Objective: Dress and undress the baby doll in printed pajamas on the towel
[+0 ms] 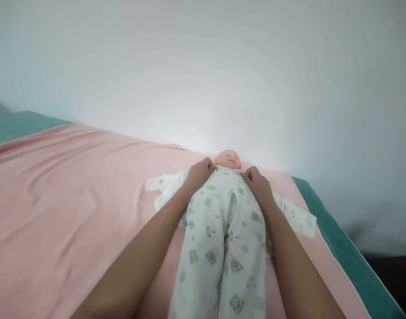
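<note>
A pair of white baby pants (209, 239) printed with small green bears stretches toward me, legs nearest. My left hand (200, 173) is closed on the left corner of the waistband, and my right hand (257, 182) grips its right corner. Beneath the pants lies a baby doll (228, 159) on its back, only its head showing above the waistband. A white printed baby top (297, 215) spreads out under the pants, one sleeve to each side. Whether the doll wears this top is hidden.
A pink blanket (73, 212) covers most of the bed. Green bedding (342, 243) shows along the right edge and at the far left. A pale wall (203, 75) rises right behind the doll's head. Beyond the bed's right edge it is dark.
</note>
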Demonstrator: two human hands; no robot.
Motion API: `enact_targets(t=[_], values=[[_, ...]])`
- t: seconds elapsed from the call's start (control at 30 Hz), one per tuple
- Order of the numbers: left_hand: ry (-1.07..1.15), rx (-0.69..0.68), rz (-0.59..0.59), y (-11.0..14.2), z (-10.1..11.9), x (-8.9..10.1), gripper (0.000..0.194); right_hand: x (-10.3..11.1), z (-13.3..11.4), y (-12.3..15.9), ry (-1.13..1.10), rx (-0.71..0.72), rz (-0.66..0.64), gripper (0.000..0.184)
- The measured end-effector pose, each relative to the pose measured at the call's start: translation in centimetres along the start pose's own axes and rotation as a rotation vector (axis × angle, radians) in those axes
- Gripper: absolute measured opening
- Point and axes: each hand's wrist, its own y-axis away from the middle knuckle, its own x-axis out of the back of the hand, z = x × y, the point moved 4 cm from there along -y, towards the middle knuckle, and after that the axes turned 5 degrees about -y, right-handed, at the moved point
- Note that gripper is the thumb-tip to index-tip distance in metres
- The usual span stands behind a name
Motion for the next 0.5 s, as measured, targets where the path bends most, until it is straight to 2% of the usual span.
enact_targets(t=[0.27, 0.5], values=[[0.136, 0.030, 0.048, 0.3, -0.4, -0.4, 0.011, -0.2, -0.2, 1.2, -0.373, -0.115, 0.071, 0.021], [0.081, -0.081, 0.096, 2.1, -1.2, -0.2, 0.031, 0.2, -0.2, 3.4, -0.390, 0.001, 0.088, 0.025]])
